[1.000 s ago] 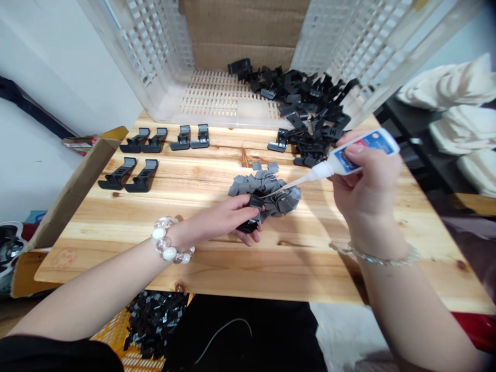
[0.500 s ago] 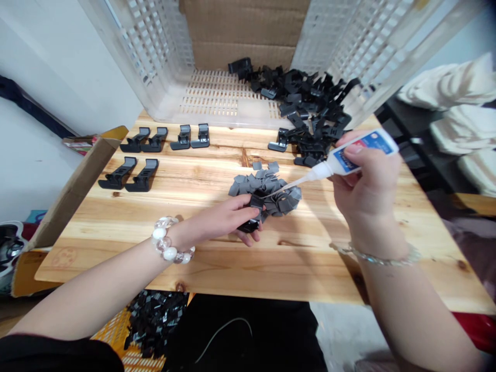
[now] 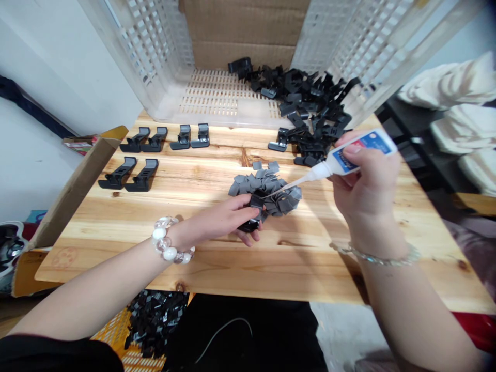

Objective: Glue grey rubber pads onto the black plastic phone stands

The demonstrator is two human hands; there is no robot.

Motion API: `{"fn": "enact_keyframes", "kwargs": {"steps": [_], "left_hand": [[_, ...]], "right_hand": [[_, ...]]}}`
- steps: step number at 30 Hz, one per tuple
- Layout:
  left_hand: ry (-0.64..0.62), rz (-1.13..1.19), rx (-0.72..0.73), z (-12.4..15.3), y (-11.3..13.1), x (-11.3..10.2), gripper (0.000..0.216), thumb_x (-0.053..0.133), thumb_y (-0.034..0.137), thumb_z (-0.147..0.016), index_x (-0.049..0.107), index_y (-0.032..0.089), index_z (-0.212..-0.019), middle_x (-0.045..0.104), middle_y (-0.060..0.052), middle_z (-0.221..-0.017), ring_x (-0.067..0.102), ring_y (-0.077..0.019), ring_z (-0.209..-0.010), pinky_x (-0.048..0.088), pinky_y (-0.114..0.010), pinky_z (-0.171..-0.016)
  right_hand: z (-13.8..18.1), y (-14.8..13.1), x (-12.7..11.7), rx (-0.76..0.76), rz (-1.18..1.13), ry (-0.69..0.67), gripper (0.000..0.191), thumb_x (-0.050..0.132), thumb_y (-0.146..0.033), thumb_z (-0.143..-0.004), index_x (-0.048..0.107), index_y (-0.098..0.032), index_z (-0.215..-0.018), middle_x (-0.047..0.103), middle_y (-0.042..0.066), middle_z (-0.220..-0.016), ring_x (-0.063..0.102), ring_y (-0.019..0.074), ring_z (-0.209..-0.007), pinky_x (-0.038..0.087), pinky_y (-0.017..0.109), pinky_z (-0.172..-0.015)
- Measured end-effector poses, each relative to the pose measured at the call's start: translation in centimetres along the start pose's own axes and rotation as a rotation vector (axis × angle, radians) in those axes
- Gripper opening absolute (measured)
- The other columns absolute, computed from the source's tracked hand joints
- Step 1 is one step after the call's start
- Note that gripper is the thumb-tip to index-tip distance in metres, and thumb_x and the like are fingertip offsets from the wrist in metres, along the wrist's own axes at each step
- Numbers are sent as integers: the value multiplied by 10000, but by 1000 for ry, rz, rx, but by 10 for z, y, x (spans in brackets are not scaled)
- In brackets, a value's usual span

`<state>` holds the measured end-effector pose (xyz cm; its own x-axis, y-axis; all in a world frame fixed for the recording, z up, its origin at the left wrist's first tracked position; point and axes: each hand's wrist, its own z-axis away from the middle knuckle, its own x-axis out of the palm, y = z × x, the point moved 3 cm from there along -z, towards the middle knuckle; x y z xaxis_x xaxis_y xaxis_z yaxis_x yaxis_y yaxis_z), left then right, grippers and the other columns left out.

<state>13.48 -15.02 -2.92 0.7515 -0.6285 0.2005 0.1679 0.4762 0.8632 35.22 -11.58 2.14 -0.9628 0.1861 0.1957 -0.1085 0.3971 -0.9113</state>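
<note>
Between the fingers of my left hand [image 3: 228, 217] is a black plastic clip [image 3: 253, 219], held low over the wooden table. My right hand [image 3: 364, 181] grips a white glue bottle [image 3: 343, 160] with a blue label, tilted down to the left. Its long thin nozzle [image 3: 296, 182] reaches the top of the black clip; whether glue is coming out is too small to tell. Just beyond the clip lies a heap of grey square pads [image 3: 277, 188], partly covered by my left fingers and the nozzle.
Several black clips [image 3: 145, 175] stand in rows at the table's left. A white plastic crate [image 3: 163, 111] lies on its side at the back, with a pile of black clips [image 3: 310, 103] spilling out. Below the front edge, a yellow basket [image 3: 112, 330] holds many small black parts.
</note>
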Motion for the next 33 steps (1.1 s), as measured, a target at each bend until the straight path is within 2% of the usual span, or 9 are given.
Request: {"fn": "enact_keyframes", "kwargs": {"steps": [24,33], "left_hand": [[-11,-2,13,-1,-1,0,171,528,329,-927,518,161,-901,640,-57,-883,683,-153,-727,601,-302,-637],[-10,-4,-14,2,2,2,149,483,295,-952,503,158,-900,637,-50,-871,680,-142,-716,595,-291,-648]], "right_hand": [[0,1,-1,4,40,15,71,706,-306,-657,650,-261,-661,294,-53,-455,175,89,-382,89,254,-361],[2,-3,4,42,2,33,55,655,-207,-641,632,-251,-618,313,-50,-477,187,78,-384,128,243,-354]]}}
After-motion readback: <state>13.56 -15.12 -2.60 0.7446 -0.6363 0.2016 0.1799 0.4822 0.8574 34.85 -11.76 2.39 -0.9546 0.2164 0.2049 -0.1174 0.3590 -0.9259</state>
